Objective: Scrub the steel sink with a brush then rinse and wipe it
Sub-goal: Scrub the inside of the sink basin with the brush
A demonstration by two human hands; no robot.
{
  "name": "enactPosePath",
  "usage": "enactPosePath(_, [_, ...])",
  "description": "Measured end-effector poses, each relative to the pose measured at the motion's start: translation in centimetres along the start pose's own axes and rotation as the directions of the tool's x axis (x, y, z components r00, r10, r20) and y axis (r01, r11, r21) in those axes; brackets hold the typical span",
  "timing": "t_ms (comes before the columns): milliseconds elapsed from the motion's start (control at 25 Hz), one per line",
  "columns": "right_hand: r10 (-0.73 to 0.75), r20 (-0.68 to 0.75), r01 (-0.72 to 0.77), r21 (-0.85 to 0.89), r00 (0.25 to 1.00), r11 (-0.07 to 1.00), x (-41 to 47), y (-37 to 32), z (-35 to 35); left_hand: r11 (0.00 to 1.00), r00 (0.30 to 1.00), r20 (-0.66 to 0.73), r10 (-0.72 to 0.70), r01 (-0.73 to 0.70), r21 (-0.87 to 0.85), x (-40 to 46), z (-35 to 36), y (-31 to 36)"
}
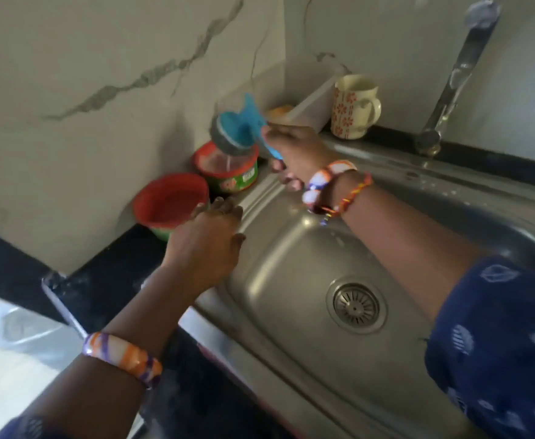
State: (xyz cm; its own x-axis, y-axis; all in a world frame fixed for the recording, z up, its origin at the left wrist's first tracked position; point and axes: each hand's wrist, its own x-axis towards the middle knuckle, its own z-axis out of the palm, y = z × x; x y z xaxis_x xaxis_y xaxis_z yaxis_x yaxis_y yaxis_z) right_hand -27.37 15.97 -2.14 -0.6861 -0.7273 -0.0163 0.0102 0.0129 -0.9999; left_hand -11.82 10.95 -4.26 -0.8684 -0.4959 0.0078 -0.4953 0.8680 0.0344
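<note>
From the head view, our right hand (294, 153) grips the blue brush (239, 129) above the open soap tub (228, 171). Our left hand (210, 239), fingers relaxed, rests on the steel sink (294, 280) rim by the red lid (169, 201), black counter (107, 280) against marble wall (85, 58).

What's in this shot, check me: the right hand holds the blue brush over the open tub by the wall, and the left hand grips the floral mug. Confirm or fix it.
One thing is wrong. The head view shows the left hand resting near the red lid at the sink rim, not on the floral mug, which stands untouched beside the tap. The right hand does hold the blue brush over the open tub.
</note>
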Motion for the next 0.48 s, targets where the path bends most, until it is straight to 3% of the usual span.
enactPosePath(80, [0.239,0.06,-0.246,0.285,0.969,0.926,-4.0,3.2,-1.9,0.991,0.994,-0.018,-0.106,0.104,-0.079,-2.2,1.4,-0.3])
enactPosePath(160, [0.486,0.202,-0.522,0.441,0.85,0.73,-8.0,7.2,-3.1,0.974,0.981,0.004,-0.193,0.192,-0.122,-3.8,3.2,-0.6])
enactPosePath(280, [0.665,0.421,-0.786,0.368,0.618,0.497,-11.6,11.3,-1.9,0.954,0.969,0.012,-0.247,0.245,-0.173,-4.6,5.5,-0.8])
enactPosePath(440, [0.739,0.436,-0.855,0.193,0.514,0.481,-9.8,13.7,-0.3,0.939,0.951,-0.024,-0.309,0.301,-0.169,-4.3,6.3,-0.6])
enactPosePath(480, [0.725,0.467,-0.861,0.218,0.505,0.459,-9.1,14.2,-0.3,0.939,0.949,-0.026,-0.315,0.307,-0.158,-4.3,6.2,-0.4])
